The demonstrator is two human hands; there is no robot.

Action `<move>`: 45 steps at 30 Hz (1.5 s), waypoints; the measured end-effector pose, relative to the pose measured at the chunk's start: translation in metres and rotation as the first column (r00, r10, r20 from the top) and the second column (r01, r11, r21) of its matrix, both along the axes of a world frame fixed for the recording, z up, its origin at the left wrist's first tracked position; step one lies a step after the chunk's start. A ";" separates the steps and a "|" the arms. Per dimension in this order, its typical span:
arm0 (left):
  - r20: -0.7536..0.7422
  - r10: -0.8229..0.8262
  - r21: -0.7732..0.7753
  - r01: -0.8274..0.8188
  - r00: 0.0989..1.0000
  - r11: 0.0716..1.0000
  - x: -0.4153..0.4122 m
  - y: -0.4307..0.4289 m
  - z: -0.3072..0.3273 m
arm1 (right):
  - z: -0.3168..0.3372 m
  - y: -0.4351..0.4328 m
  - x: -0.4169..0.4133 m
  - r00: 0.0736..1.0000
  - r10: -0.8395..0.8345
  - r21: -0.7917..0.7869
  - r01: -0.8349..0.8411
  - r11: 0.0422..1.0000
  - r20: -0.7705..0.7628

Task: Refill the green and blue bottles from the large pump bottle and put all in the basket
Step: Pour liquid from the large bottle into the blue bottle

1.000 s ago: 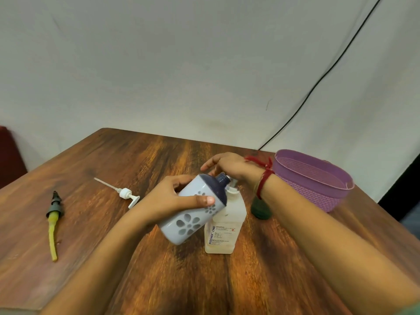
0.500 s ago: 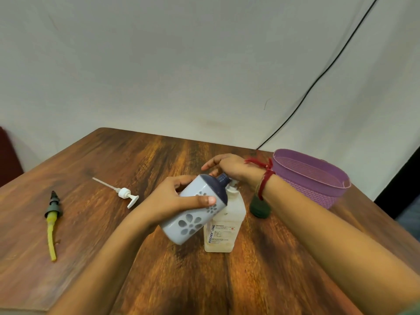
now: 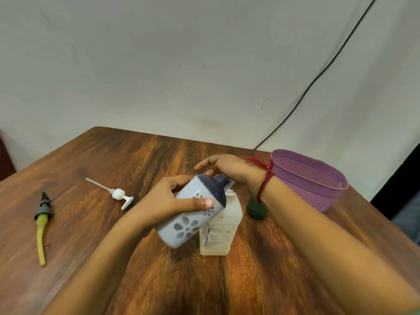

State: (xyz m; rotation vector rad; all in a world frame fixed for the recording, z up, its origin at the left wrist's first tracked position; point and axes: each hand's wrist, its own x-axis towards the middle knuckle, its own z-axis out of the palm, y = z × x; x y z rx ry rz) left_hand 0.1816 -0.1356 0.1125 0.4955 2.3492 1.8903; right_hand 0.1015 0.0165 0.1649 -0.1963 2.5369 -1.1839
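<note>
My left hand [image 3: 169, 202] grips the blue bottle [image 3: 193, 212], a pale blue body with flower cut-outs and a dark blue shoulder. The bottle is tilted, its open neck pointing up and right beside the pump head of the large pump bottle [image 3: 219, 228], which stands upright on the table with pale yellowish liquid inside. My right hand [image 3: 229, 168] lies over that pump head, fingers spread toward the left. The green bottle [image 3: 255, 209] stands behind my right wrist and is mostly hidden. The purple basket [image 3: 311, 178] sits at the right, with nothing visible inside.
A white pump [image 3: 118, 194] with a thin tube lies on the wooden table [image 3: 136, 160] to the left. Further left lies a dark pump with a yellow-green tube [image 3: 42, 226]. A black cable [image 3: 318, 76] runs down the white backdrop.
Both hands and the blue bottle have stayed in nearly the same pose over the pump bottle; only the view has shifted slightly.
</note>
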 end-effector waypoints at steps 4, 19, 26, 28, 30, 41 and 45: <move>0.012 0.012 -0.009 -0.011 1.000 1.000 0.000 0.000 -0.001 | -0.003 0.001 0.001 1.000 -0.020 -0.033 0.021 0.999 0.022; 0.035 0.022 0.011 -0.023 0.999 1.000 0.002 0.002 0.003 | 0.002 0.003 -0.005 0.999 0.008 0.105 -0.003 0.995 -0.050; 0.040 0.013 0.000 -0.013 0.999 1.000 0.002 0.000 0.001 | -0.006 0.001 -0.005 0.999 -0.035 0.044 0.037 0.998 -0.038; 0.032 0.022 0.006 -0.022 0.999 1.000 0.003 0.000 0.002 | 0.000 0.000 -0.006 0.997 -0.033 0.068 0.038 0.997 -0.073; 0.034 0.023 0.006 -0.023 0.999 1.000 0.003 0.001 0.001 | -0.002 0.001 -0.007 0.998 -0.051 0.024 0.052 0.998 -0.041; 0.064 0.017 0.019 -0.019 0.998 1.000 0.002 -0.002 -0.003 | -0.002 -0.002 -0.003 0.996 -0.006 0.135 0.019 0.991 -0.092; 0.060 0.011 0.005 -0.012 0.998 1.000 0.002 0.000 -0.002 | -0.003 -0.001 0.001 0.995 -0.017 0.127 0.030 0.991 -0.098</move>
